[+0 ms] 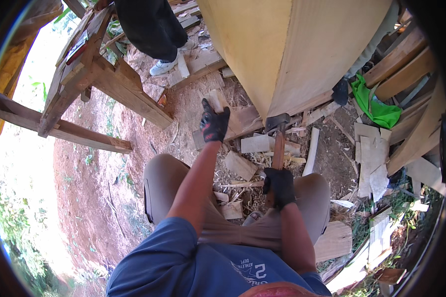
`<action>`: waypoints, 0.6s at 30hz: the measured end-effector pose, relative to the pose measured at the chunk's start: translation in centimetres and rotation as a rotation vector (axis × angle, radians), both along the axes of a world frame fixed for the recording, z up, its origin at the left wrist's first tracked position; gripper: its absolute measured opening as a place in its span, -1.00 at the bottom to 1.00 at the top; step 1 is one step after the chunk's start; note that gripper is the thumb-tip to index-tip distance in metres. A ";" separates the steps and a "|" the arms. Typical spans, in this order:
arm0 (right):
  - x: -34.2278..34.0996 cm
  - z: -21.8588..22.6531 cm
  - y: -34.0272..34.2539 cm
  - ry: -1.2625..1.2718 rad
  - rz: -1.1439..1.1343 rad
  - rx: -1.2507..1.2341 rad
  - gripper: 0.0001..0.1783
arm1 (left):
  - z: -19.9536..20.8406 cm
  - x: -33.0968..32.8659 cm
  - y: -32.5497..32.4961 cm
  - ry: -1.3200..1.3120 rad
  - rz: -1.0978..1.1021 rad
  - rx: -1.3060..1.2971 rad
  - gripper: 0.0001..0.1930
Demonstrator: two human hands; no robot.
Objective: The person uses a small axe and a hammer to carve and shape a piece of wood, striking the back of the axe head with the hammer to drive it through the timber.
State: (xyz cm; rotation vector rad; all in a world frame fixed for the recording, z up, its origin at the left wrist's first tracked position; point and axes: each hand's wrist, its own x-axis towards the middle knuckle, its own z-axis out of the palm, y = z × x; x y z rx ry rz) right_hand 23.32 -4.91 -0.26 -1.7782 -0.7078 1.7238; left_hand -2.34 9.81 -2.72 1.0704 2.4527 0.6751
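A hammer with a dark metal head (277,122) and a thick wooden handle (279,151) is gripped by my right hand (279,187), which wears a black glove. The head lies up against the bottom corner of a large pale wooden panel (287,54). My left hand (214,123), in a black glove with red marks, reaches forward with its thumb and forefinger apart. Right by those fingers is a pale wood block (216,100); I cannot tell whether they touch it. My knees are spread on either side of the work area.
Wood offcuts (240,165) and shavings litter the dirt ground. At the left stands a rough wooden trestle (129,96). Another person's leg and shoe (162,67) are beyond it. A green cloth or bag (376,106) lies at the right beside stacked boards (406,64).
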 end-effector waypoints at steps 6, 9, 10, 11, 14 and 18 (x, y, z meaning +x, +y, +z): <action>0.0 -6.0 0.8 -0.413 0.493 0.447 -0.69 | -4.8 3.9 -2.8 -0.040 -0.260 0.314 0.07; -0.9 -7.0 1.3 -0.461 0.541 0.452 -0.66 | -6.1 4.1 -2.2 0.106 -0.307 0.355 0.11; -0.6 -6.3 1.7 -0.470 0.502 0.371 -0.64 | -4.0 5.0 -1.7 -0.007 -0.259 0.182 0.17; -1.5 -2.9 2.2 -0.464 0.470 0.234 -0.62 | -2.5 5.1 -1.6 -0.045 -0.235 0.132 0.18; -2.0 -0.7 2.9 -0.504 0.433 0.187 -0.56 | -0.8 4.7 -1.2 -0.103 -0.233 0.060 0.23; -1.7 -3.2 2.8 -0.583 0.417 0.473 -0.52 | -2.5 3.7 -1.6 -0.080 -0.310 0.116 0.28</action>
